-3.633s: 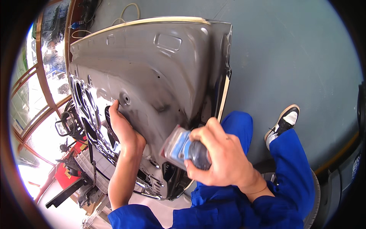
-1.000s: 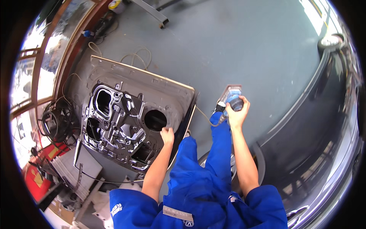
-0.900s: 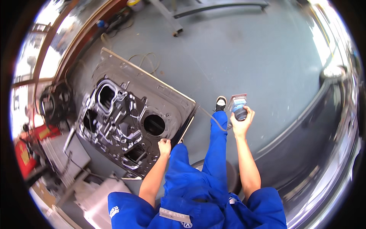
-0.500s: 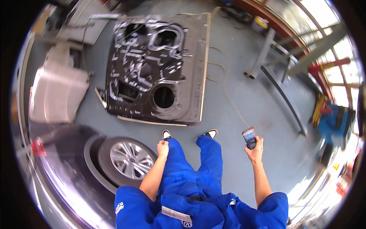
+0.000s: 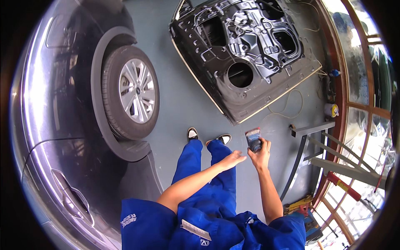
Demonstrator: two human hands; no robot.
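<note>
My right hand [image 5: 261,156] is closed around what looks like a squeeze tube [image 5: 252,136], with a flat red-edged end, a pale and blue label and a dark round cap near my fingers. The tube's flat end points away from me. Just left of it, my left hand [image 5: 232,160] reaches across my thighs toward the right hand. Its fingers are loosely apart, slightly blurred, with nothing visible in them. The two hands do not touch. Beyond them on the floor lies a dark car door shell [image 5: 246,93], inner side up, with round and oblong openings.
A dark car [image 5: 71,104] stands close on my left, its rear wheel [image 5: 132,91] beside my feet. To the right are a grey metal stand [image 5: 314,129], a red and yellow tool [image 5: 344,186] and a white-yellow tub [image 5: 331,110]. A thin cord [image 5: 287,113] loops over the floor.
I have turned right, so the door shell now lies to the upper right and the car fills the left. Both hands have come closer together, the tube still in my right hand.
</note>
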